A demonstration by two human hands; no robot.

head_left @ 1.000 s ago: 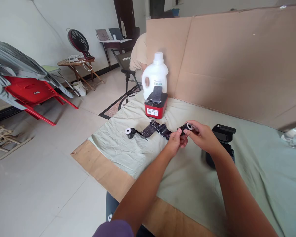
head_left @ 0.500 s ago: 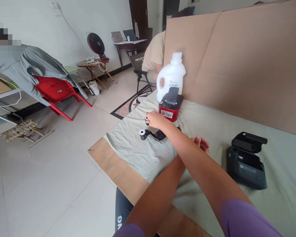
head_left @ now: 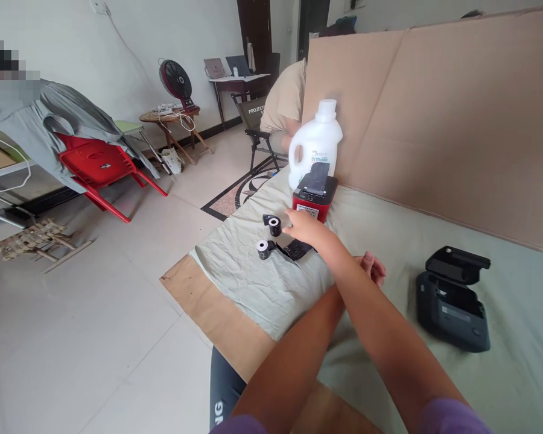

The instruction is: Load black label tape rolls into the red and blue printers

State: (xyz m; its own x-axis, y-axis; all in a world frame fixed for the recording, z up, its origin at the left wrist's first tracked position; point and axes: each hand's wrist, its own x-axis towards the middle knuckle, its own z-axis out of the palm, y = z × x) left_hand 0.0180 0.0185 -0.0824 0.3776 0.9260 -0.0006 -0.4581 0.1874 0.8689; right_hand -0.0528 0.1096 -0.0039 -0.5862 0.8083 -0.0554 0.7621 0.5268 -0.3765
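My right hand (head_left: pixel 304 225) is open, thumb and fingers apart, just right of a small dark paper roll (head_left: pixel 274 227) that stands on end on the cloth. A second dark roll (head_left: pixel 263 249) with a white end stands nearer me, beside a loose black strip (head_left: pixel 295 248). Behind my right hand is a red and black printer (head_left: pixel 328 194) with a dark strip rising from its top. My left arm crosses under the right one. My left hand (head_left: pixel 373 269) rests on the cloth, fingers loosely curled and apart, holding nothing visible; the right forearm hides part of it.
A dark grey printer (head_left: pixel 452 310) with its lid raised lies at the right. Behind the red printer stands a white jug (head_left: pixel 317 144) against a cardboard panel (head_left: pixel 457 132). The cloth-covered table (head_left: pixel 226 301) has its edge at left. Two people sit beyond, one on a red chair (head_left: pixel 97 163).
My right hand has let go of the farther paper roll and moved right, its fingers opening. That roll now stands on the cloth. My left hand has hardly moved.
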